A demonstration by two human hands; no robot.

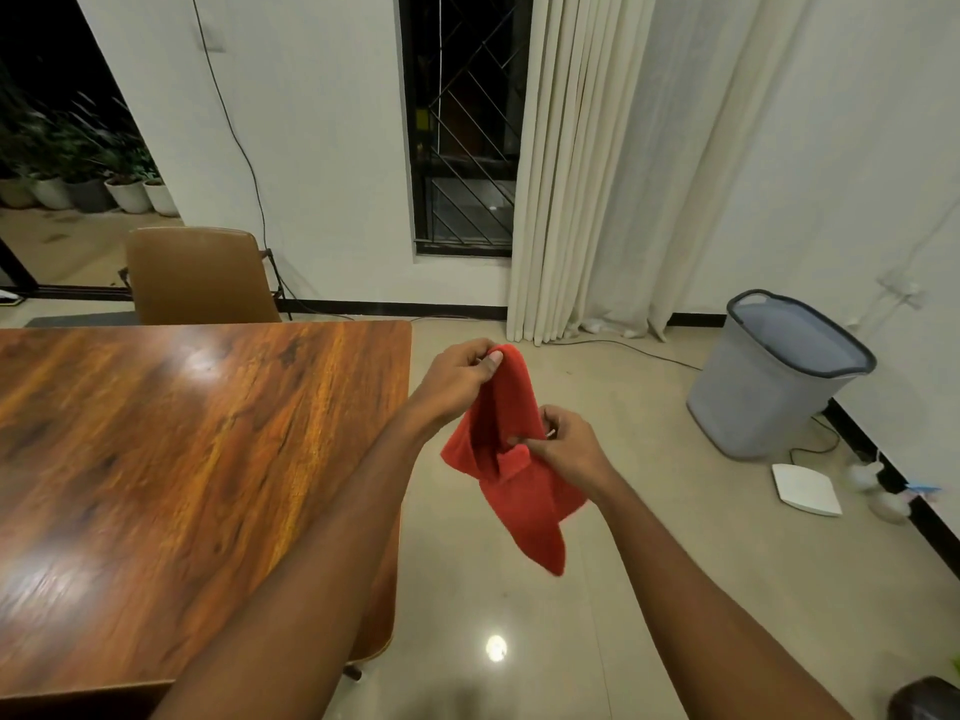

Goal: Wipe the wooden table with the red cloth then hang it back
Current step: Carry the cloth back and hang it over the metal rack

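- Cloth count: one red cloth (511,459), in the middle of the frame. It hangs in the air over the tiled floor, just right of the table's right edge and not touching it.
- One wooden table (182,459) fills the left half of the frame, its glossy top catching two patches of light.
- Two hands, both mine, both on the cloth.
- My left hand (457,379) is the upper one. Its fingers are curled, and the thumb pinches the cloth's top end against them, so the fabric drops from there.
- My right hand (566,449) sits lower and to the right. Its fingers are curled in tight, pinching a fold at the cloth's middle, and the loose tail hangs below it to a point.
- One brown chair (200,275) stands at the table's far edge, in the upper left.
- One grey laundry basket (779,376) stands on the floor at the right, near the wall.
- One flat white device (805,488) lies on the floor below the basket.
- One cream curtain (587,163) hangs beside one barred window (467,122) at top centre.
- A row of plant pots (127,194) stands outside at the far upper left, five as far as I can count.
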